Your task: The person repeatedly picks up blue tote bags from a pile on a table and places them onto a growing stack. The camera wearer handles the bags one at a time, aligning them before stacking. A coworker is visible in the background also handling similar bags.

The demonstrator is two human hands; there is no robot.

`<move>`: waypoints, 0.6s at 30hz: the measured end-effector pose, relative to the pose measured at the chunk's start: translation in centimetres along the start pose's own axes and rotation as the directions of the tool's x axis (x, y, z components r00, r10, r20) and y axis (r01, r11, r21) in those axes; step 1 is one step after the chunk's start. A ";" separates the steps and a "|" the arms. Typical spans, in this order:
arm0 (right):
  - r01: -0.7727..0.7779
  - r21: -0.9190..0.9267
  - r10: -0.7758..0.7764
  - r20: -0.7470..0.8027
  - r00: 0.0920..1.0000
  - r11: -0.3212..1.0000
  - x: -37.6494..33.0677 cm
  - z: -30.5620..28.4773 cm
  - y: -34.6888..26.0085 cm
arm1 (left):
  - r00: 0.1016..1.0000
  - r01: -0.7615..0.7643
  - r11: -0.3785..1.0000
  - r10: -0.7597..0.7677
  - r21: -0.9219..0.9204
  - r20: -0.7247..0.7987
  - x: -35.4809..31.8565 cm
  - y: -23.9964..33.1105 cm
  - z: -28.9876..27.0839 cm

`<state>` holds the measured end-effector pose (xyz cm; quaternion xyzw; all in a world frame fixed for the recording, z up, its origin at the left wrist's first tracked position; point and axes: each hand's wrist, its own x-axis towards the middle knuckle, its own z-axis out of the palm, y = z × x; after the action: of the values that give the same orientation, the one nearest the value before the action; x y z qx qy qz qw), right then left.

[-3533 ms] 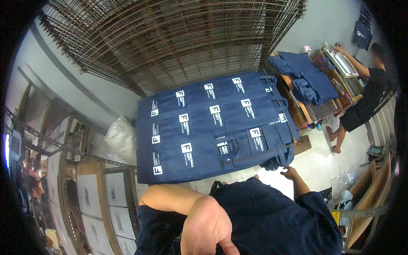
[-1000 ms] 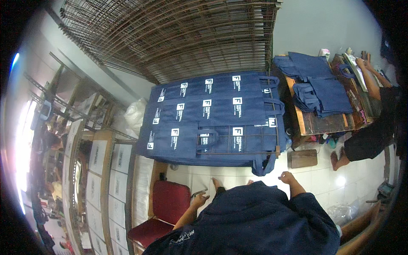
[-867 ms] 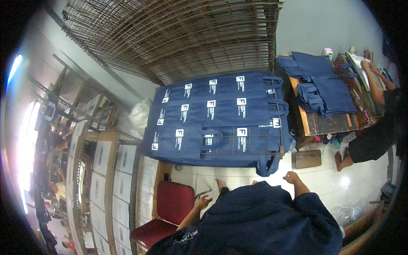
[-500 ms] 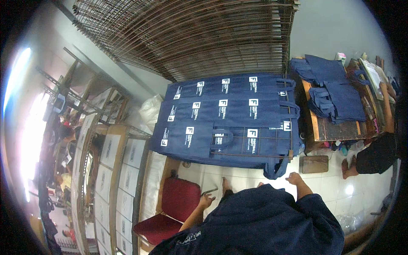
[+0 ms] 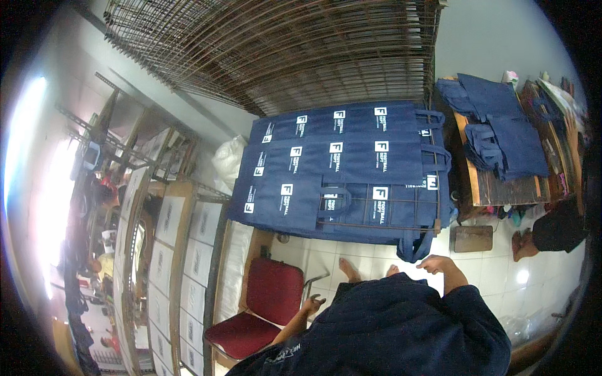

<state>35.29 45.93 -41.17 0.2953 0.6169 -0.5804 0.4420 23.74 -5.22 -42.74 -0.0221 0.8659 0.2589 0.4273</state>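
Several navy blue fabric bags [image 5: 276,156] with white prints lie in overlapping rows on a wire rack in front of me. The near right part of the rack's wire grid [image 5: 395,219] shows beside the prints. One bag's handle [image 5: 414,245] hangs over the near right edge. Just below that handle is my right hand [image 5: 437,264], touching nothing, its fingers loosely bent and partly stretched. My left hand [image 5: 311,304] is low at my side, right of a red chair [image 5: 276,288]; its fingers are apart and nothing shows in it.
A stack of wire racks [image 5: 313,50] rises behind the bags. On the right, a wooden table [image 5: 501,191] carries more navy bags; a co-worker's arm [image 5: 573,156] is beyond it. A brown box [image 5: 471,239] sits on the tiled floor. White-panelled shelving [image 5: 164,250] stands left.
The view has shifted slightly, so the bags and chair appear farther right. Both my feet now show below the rack. My right hand has turned a little, with its fingers pointing left.
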 end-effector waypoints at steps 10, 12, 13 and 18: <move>0.051 0.564 -0.160 0.146 0.976 0.824 -3.6 1.0 1.0 | 0.989 -0.147 0.973 0.142 0.176 0.040 8.1 -0.9 -0.4; 0.024 0.716 -0.297 0.259 0.919 0.698 -3.8 0.5 1.9 | 0.956 -0.273 0.954 0.254 0.122 0.148 9.4 -0.1 -0.6; 0.023 0.738 -0.302 0.247 0.921 0.674 -4.0 0.6 1.9 | 0.959 -0.250 0.955 0.222 0.158 0.174 10.9 -0.9 -0.6; -0.031 0.646 -0.246 0.334 0.910 0.762 -3.3 1.3 3.9 | 0.787 -0.616 0.569 0.439 0.544 0.432 16.7 1.7 -2.8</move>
<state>40.42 45.76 -39.99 0.2665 0.2953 -0.8274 0.3965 10.69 -2.06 -53.13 0.4247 0.8040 0.0525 0.4129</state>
